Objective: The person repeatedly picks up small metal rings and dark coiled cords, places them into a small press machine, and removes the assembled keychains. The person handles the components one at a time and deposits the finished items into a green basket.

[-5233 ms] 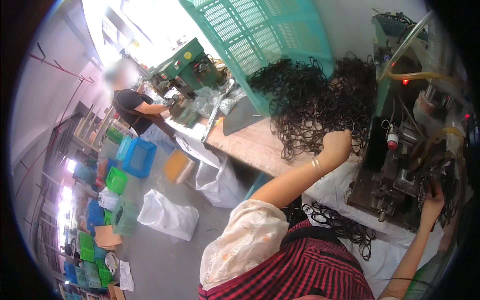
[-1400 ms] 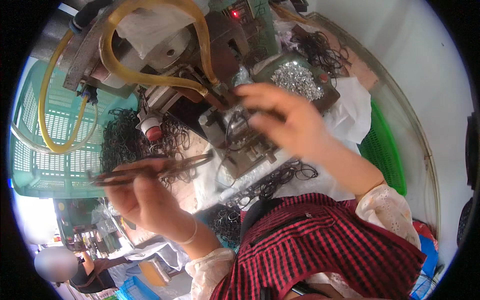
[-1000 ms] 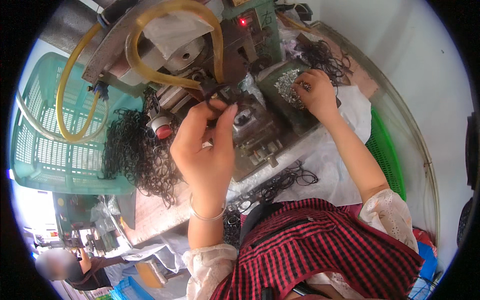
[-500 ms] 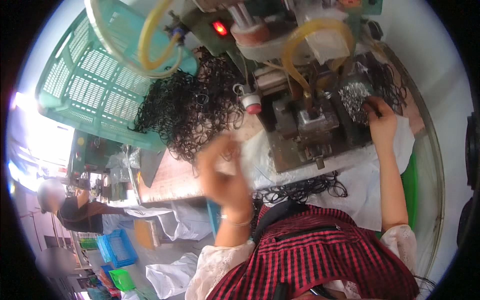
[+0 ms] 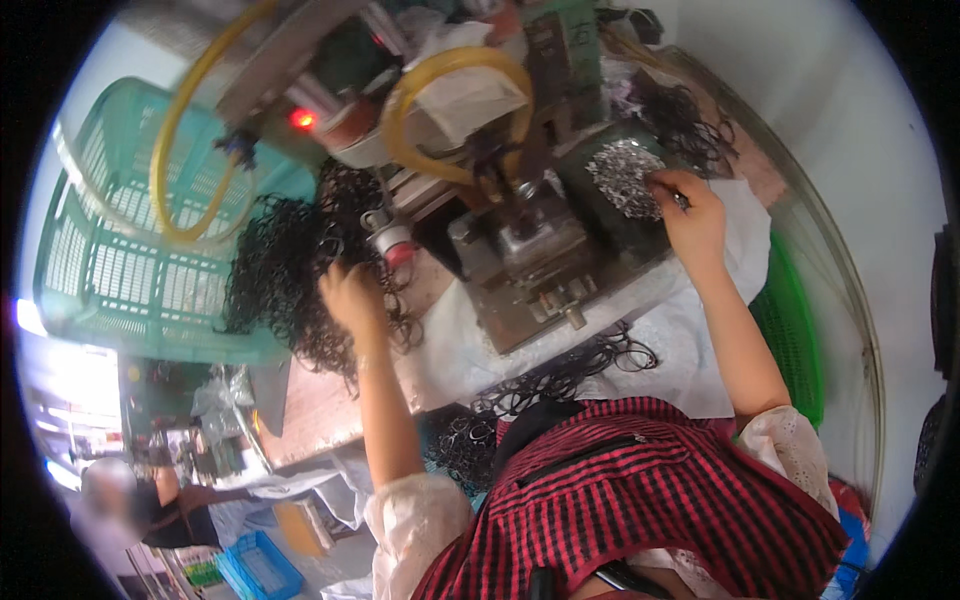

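My left hand (image 5: pixel 355 300) reaches into a heap of thin black cord-like loops (image 5: pixel 275 265), at the left of the work table. Its fingers are bent and drawn together among the loops; what lies between them is hidden. My right hand (image 5: pixel 692 215) is at the edge of a pile of small silvery metal pieces (image 5: pixel 622 175). Thumb and fingers pinch there, and a small shiny piece shows at the fingers. Between both hands stands a press machine (image 5: pixel 530 250) with a metal block in its middle and a yellow hose (image 5: pixel 455 62) curving above.
A red-capped push button (image 5: pixel 398 252) stands right of the loops. Behind is a tilted green plastic basket (image 5: pixel 130 240). More black loops (image 5: pixel 570 375) lie on white cloth (image 5: pixel 690 350) before me. A green crate (image 5: pixel 795 330) stands at right; a person (image 5: pixel 185 515) is at far left.
My left hand has swung left and away from me, from over the table edge into the black loops. My right hand stays at the metal pieces. The whole view has shifted.
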`<state>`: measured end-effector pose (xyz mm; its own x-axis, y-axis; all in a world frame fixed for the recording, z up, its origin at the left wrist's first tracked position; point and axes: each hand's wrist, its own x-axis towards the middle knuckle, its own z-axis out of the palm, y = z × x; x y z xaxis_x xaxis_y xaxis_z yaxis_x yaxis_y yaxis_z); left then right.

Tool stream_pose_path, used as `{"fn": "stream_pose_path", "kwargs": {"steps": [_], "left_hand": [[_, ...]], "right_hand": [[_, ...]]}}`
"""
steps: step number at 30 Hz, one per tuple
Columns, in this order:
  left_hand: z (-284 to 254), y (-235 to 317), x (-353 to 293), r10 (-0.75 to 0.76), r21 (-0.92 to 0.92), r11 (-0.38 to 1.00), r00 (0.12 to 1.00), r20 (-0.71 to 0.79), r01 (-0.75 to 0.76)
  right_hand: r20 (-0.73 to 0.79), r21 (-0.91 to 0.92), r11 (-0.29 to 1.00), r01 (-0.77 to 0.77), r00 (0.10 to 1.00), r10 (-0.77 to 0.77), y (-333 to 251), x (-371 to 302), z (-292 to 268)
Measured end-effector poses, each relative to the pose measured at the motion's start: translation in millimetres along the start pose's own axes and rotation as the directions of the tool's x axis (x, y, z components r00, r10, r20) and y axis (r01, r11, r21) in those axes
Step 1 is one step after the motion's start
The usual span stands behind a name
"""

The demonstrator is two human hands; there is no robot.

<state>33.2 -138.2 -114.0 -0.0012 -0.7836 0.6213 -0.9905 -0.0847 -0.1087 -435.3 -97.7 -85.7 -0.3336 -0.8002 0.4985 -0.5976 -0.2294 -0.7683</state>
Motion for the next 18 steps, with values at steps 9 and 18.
{"fn": "stream_pose_path", "kwargs": {"steps": [9,18], "left_hand": [[-79.0,54.1,6.9,-0.476,-0.86,0.421,0.877,0.061,0.289],[-94.0,92.5,-26.2,-0.488,-0.962,0.017,0.842,0.23,0.272]], "right_hand": [[0.248,0.371,0.925,0.086,0.95,-0.188,-96.7,4.1,-1.4],[0.273,0.57,0.806,-0.16,0.962,-0.003,-99.2,-9.1,51.5]]}}
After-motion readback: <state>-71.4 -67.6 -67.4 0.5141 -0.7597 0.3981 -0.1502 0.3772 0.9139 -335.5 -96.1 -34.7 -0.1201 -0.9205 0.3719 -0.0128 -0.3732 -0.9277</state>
